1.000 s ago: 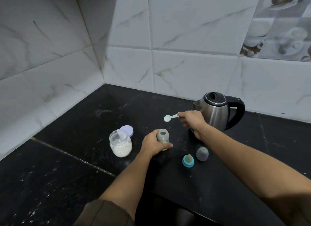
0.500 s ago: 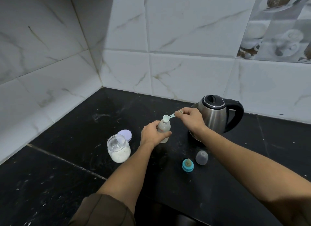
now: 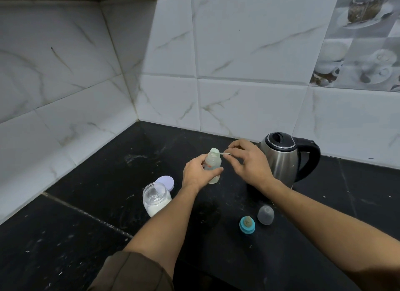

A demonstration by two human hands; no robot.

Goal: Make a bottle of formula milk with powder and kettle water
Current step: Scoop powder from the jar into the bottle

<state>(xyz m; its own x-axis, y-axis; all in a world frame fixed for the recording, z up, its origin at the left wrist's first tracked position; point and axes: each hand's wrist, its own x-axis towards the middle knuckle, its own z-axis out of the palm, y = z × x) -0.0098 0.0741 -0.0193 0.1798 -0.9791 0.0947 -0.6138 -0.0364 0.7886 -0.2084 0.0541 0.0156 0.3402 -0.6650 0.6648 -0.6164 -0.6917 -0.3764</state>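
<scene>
At frame centre my left hand (image 3: 195, 171) grips the bottle (image 3: 213, 167) upright. My right hand (image 3: 246, 160) pinches the scoop (image 3: 216, 151) by its handle, bowl over the bottle's mouth. The kettle (image 3: 281, 158) stands just right of them, and the open jar (image 3: 156, 198) sits lower left.

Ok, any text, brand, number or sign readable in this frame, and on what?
None can be read.
Bottle: small reddish marks, too blurred to read.
Kettle: no lettering shows.
Jar: no label shows.
Picture tile: cups only, no words.
</scene>
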